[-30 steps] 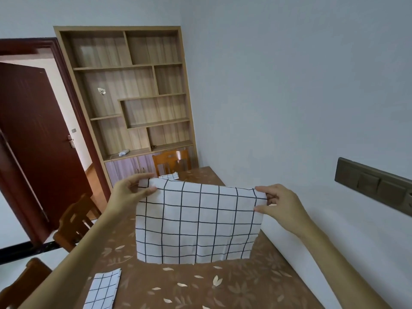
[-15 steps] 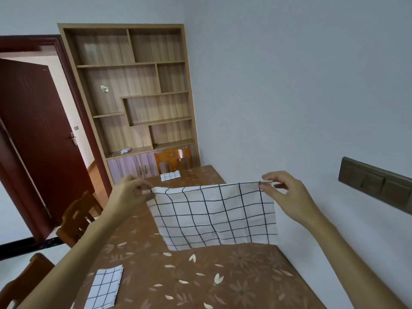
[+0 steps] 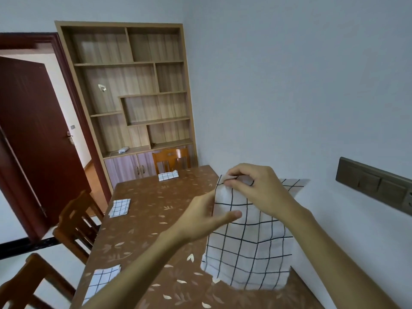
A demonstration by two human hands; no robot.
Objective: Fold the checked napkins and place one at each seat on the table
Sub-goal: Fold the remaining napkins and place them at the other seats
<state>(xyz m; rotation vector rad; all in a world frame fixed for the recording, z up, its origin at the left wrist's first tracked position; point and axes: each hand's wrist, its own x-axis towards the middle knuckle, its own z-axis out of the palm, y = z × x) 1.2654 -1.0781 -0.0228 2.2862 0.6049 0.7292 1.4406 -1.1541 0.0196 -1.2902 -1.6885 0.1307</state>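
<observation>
R hand is up at centre-right of the frame, knuckles toward the camera, fingers curled down and pinching the top corner of the held napkin. L hand comes in from lower left, forearm running diagonally up; its thumb lies flat across the front of the cloth at the left edge, and the fingers go behind the fabric (can't see them), so it grips that edge. The two hands are close together, nearly touching.

The held napkin is white w/ a thin black grid. It hangs in the air doubled over, and its bottom edge drops to the table at lower right; whether it touches the top, can't tell. One corner sticks out behind the R wrist, toward the wall.

Three folded checked napkins lie flat on the brown leaf-print table: far napkin at the end by the far chair, mid napkin on the left edge by the side chair, near napkin at lower left by the near chair.

Shelf unit in the upper left: a small white item sits on the ledge above its cupboard doors, and a small shiny thing hangs in one mid compartment. Other compartments hold nothing visible.
</observation>
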